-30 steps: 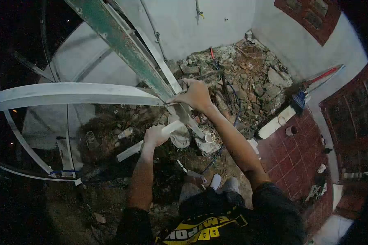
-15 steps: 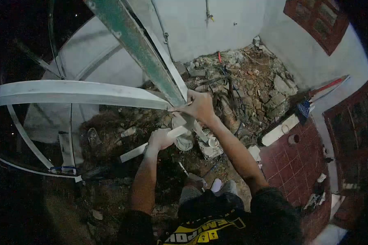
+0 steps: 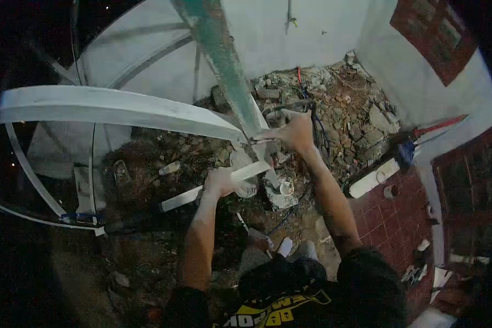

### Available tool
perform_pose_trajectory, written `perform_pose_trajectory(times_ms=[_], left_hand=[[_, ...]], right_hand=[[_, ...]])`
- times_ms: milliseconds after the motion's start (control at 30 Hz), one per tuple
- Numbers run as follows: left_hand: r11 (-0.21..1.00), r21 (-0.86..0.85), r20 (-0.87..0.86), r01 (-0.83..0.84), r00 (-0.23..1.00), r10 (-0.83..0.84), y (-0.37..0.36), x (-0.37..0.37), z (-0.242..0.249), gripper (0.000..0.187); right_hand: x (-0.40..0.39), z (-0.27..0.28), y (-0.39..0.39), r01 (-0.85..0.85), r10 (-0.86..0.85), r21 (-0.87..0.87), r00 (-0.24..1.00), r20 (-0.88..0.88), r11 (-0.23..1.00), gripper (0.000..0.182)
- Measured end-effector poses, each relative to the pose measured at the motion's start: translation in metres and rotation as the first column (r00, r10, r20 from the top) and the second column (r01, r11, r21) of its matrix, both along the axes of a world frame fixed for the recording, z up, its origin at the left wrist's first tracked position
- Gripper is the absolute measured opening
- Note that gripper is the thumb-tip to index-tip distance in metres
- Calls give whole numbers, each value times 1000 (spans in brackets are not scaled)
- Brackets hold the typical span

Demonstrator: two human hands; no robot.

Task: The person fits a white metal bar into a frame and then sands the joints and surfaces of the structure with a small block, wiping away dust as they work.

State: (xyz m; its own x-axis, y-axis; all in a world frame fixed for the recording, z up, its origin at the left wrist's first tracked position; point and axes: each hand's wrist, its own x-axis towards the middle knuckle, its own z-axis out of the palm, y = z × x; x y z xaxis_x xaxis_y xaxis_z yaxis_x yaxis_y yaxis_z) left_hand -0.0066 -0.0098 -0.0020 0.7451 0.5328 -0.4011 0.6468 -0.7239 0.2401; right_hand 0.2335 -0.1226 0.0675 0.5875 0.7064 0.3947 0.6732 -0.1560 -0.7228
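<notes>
My left hand is wrapped around a white rectangular bar, which slants up to the right below a joint in the frame. My right hand is at that joint, its fingertips closed together where the green post meets the long white beam. I cannot tell what small thing, if any, those fingertips pinch. The beam runs off to the left above my left hand. Beneath the joint is a pale support, partly hidden by the bar's end.
Broken rubble covers the ground ahead, against a pale wall. On a block below the joint stands a small white cup. Red floor tiles lie to the right, with a brown pot on them. A curved white frame bar stands at left.
My right hand has drawn back to the right, its fingertips still at the joint. The bar in my left hand has shifted slightly right. The view has also turned a little.
</notes>
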Motion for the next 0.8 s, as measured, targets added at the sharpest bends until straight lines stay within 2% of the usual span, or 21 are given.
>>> perform_pose_trajectory(times_ms=[100,133,167,233,267,367,400,433,500,533,567,633,667,700,767,800], left_hand=[[1000,-2,-33,14,999,-14,1,-2,-11,39],[999,24,-58,39,998,-38,4,2,-11,39],[998,29,-55,47,997,-45,5,5,-11,39],[1000,-13,-27,-8,1000,7,-2,5,0,38],[1000,-9,-28,2,1000,-3,-4,6,1,38],[999,15,23,-37,999,37,-7,5,3,37],[999,16,22,-30,999,29,-8,6,7,37],[1000,16,20,-23,1000,22,-9,5,9,36],[1000,28,-2,-8,1000,8,-5,5,2,36],[999,42,-24,3,1000,-2,-3,6,-3,35],[999,44,-24,3,1000,-2,-2,5,-9,35],[999,42,-54,-26,998,28,1,6,-9,42],[998,51,-49,-31,998,34,5,7,-9,42],[998,41,-35,-37,999,39,3,7,-6,42],[999,22,-35,-40,999,41,-4,0,-2,42],[1000,11,4,-27,1000,27,-4,1,0,39]], right_hand=[[1,-7,0,23,-31,71,993,113,997,71],[0,-8,-2,-9,8,34,999,39,999,73],[1,-8,0,-1,0,39,999,42,999,73],[-14,-2,-1,88,-109,118,978,180,989,73],[-16,7,-6,104,-106,17,970,217,994,70],[-15,-3,-2,59,-78,98,976,205,993,71],[-17,8,-5,65,-63,-8,985,160,998,72],[-20,12,-7,74,-72,-6,985,158,997,72],[-24,19,-10,33,-33,18,999,23,999,68],[-24,21,-10,8,-9,-25,999,-33,1000,64],[-23,24,-12,9,-10,-23,999,-32,1000,64],[-22,37,-11,-119,135,130,984,-119,984,61],[-25,42,-8,-140,146,119,988,-44,983,57],[-26,42,1,-146,152,121,987,-43,982,57],[-27,34,12,-81,78,70,996,36,994,61],[-24,44,7,-68,68,-8,996,53,998,65]])
